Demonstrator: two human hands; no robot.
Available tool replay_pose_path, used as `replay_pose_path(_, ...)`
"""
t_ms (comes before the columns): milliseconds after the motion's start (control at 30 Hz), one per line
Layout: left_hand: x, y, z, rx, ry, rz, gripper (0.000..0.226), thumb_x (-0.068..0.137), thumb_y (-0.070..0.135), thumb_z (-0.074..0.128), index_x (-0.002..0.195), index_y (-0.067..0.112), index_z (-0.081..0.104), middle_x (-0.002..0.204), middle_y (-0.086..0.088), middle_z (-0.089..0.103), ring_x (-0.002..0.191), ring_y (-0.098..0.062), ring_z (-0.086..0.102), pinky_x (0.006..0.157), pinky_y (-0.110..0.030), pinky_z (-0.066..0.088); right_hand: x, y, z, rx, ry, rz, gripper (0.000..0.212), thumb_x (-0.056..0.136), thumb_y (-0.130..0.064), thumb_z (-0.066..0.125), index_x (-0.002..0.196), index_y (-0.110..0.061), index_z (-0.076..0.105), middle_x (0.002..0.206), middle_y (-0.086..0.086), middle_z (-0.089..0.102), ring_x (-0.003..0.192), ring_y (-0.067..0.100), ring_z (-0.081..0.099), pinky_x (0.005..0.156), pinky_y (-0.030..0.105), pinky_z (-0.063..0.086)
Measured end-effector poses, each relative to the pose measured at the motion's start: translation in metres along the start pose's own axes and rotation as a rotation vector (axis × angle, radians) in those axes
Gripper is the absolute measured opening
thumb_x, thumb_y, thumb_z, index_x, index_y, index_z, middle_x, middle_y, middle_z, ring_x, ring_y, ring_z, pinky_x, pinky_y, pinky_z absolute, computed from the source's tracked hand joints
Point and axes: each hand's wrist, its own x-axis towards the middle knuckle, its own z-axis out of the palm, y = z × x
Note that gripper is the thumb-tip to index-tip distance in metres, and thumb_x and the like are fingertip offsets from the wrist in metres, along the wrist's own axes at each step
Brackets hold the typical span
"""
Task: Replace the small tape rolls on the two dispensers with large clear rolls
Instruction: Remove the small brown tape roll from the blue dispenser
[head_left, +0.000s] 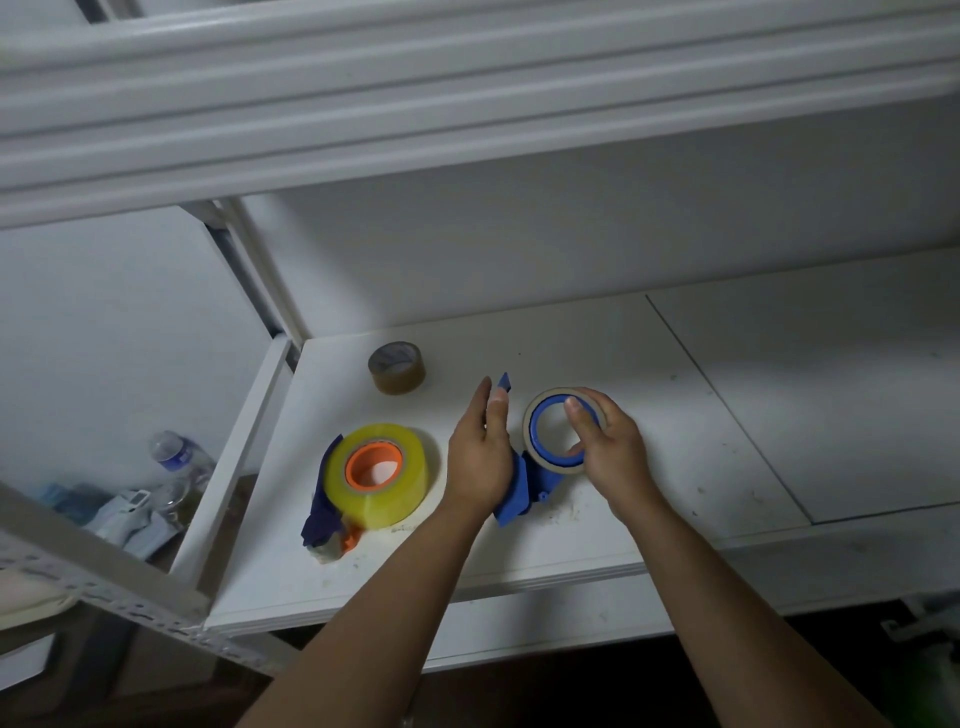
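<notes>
Centrally, on the white shelf board (597, 338), your two hands work the blue dispenser (524, 486), which lies on its side. Your left hand (480, 457) rests on the dispenser's left part with fingers straight and close together, the fingertips reaching the blue tip at its far end. Your right hand (605, 441) curls round the small tape roll (563, 431), thumb on the near rim and a finger over the far rim (the roll sits on the dispenser's blue hub). To the left, near the board's near edge, the second dispenser (324, 512), dark blue with an orange hub, carries a large clear roll (379, 475) of yellowish tint. Farther back, a small brown tape roll (397, 368) lies flat and apart from both dispensers. Beyond the board's left edge, lower down, a plastic bottle (174, 452) lies among pale packets (130, 514); their detail is too blurred to tell.
</notes>
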Motion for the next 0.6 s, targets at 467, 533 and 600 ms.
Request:
replay_pose_path(467, 0.025, 0.003, -0.038, 0.166, 0.122, 0.024, 0.051, 0.095, 0.030, 0.042, 0.139, 0.004, 0.036, 0.119, -0.024, 0.053, 0.109, -0.039, 0.052, 0.090, -0.048, 0.043, 0.008, -0.005, -0.004, 0.002, 0.168, 0.059, 0.030, 0.097, -0.042, 0.049, 0.120, -0.025, 0.059, 0.106, -0.005, 0.061, 0.087, 0.004, 0.058, 0.057, 0.013, 0.046)
replay_pose_path(533, 0.020, -0.004, -0.037, 0.461, 0.205, 0.265, 0.057, 0.090, 0.016, 0.044, 0.144, 0.002, 0.032, 0.127, -0.029, 0.047, 0.112, -0.042, 0.048, 0.093, -0.048, 0.043, 0.007, -0.003, -0.003, -0.045, 0.160, 0.057, 0.032, 0.096, -0.043, 0.049, 0.119, -0.024, 0.059, 0.099, -0.003, 0.060, 0.083, 0.010, 0.059, 0.057, 0.014, 0.049)
replay_pose_path(600, 0.017, -0.007, -0.041, 0.736, 0.248, 0.507, 0.055, 0.089, 0.016, 0.044, 0.142, 0.007, 0.039, 0.138, -0.024, 0.046, 0.123, -0.040, 0.045, 0.101, -0.048, 0.038, 0.009, -0.001, -0.001, -0.095, 0.168, 0.065, 0.032, 0.095, -0.046, 0.048, 0.117, -0.025, 0.060, 0.094, -0.004, 0.059, 0.091, 0.018, 0.059, 0.075, 0.034, 0.055)
